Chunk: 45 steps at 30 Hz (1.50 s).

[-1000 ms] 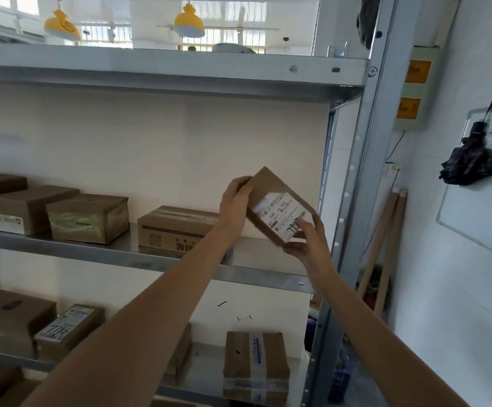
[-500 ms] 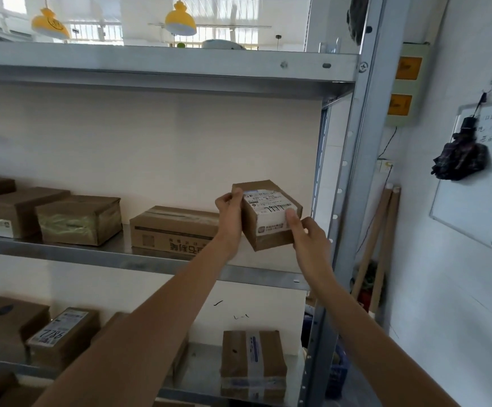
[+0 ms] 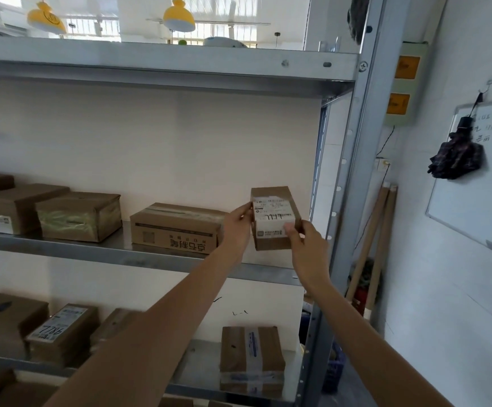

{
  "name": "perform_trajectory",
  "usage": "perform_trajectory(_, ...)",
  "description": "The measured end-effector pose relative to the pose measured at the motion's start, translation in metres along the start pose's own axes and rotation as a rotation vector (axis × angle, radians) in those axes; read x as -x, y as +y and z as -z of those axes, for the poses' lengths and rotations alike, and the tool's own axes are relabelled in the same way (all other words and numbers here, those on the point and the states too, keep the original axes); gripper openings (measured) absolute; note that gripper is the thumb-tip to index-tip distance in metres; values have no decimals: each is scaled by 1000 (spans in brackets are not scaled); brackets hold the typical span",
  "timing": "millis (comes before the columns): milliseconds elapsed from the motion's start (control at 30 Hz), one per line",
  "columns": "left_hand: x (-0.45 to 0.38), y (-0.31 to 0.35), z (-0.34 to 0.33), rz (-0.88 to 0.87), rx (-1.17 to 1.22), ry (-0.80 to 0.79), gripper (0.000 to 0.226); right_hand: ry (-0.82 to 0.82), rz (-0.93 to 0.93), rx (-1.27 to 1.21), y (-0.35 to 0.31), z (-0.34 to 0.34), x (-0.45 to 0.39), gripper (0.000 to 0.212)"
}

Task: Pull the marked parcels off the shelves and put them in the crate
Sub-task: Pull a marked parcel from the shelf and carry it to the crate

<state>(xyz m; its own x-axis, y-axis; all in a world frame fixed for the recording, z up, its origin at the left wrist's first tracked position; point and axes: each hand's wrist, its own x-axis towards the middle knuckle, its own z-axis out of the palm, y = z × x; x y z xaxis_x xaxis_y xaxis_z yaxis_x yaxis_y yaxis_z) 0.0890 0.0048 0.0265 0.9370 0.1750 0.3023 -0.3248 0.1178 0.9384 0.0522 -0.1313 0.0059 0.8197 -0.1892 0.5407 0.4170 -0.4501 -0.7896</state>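
A small brown cardboard parcel (image 3: 271, 193) with a white shipping label on top is held level at the right end of the middle shelf (image 3: 115, 254). My left hand (image 3: 237, 227) grips its left side. My right hand (image 3: 307, 245) grips its near right corner, thumb on the label. I cannot tell whether its base touches the shelf. More parcels sit on the same shelf: a printed box (image 3: 177, 227), a tape-wrapped box (image 3: 80, 215) and a plain box (image 3: 12, 207). A blue crate (image 3: 334, 368) shows partly behind the right upright, low down.
The lower shelf holds a taped parcel (image 3: 252, 359), a labelled parcel (image 3: 62, 330) and other boxes. The metal upright (image 3: 353, 171) stands right of my hands. A whiteboard (image 3: 479, 183) with a hanging umbrella (image 3: 456, 154) is on the right wall; wooden sticks (image 3: 376, 245) lean in the corner.
Both hands turned the parcel from tilted on edge to flat, label up, and carried it lower and rightward toward the middle shelf's right end.
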Motion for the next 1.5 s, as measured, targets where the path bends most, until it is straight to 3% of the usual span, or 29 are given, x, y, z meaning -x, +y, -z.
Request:
perform_trajectory(267, 18, -27, -15, 320, 137, -133, 49, 4, -165, 237, 38, -19, 13, 26)
perform_trajectory(367, 20, -32, -9, 336, 214, -215, 59, -18, -163, 317, 39, -17, 15, 26)
perform_trajectory(467, 30, -16, -9, 255, 239, -101, 39, 14, -51, 353, 33, -13, 28, 50)
perform_trajectory(567, 43, -16, 2, -119, 87, 79, 24, 111, 353, 583, 20, -20, 53, 66)
perform_trajectory(633, 48, -25, 20, -313, -36, 170, 22, 61, 464, 567, 11, -37, 62, 67)
perform_trajectory(800, 37, -22, 79, -381, -164, 387, 20, -113, 461, 373, -11, -81, 58, 59)
perform_trajectory(1033, 2, -18, 157, -488, -527, 452, 36, -165, 166, 148, -33, -135, 48, 64)
perform_trajectory(1167, -29, -22, 188, -358, -556, 435, 38, -108, -19, 51, -38, -170, 25, 71)
perform_trajectory(1267, -45, -30, 214, -222, -436, 313, 45, -52, -154, -27, -40, -192, 13, 75)
perform_trajectory(1367, -58, -26, 226, -33, -327, 197, 52, 5, -196, -22, -41, -201, 9, 71)
perform_trajectory(1500, -64, -20, 232, 173, -203, 195, 56, 34, -223, 8, -43, -200, 9, 64)
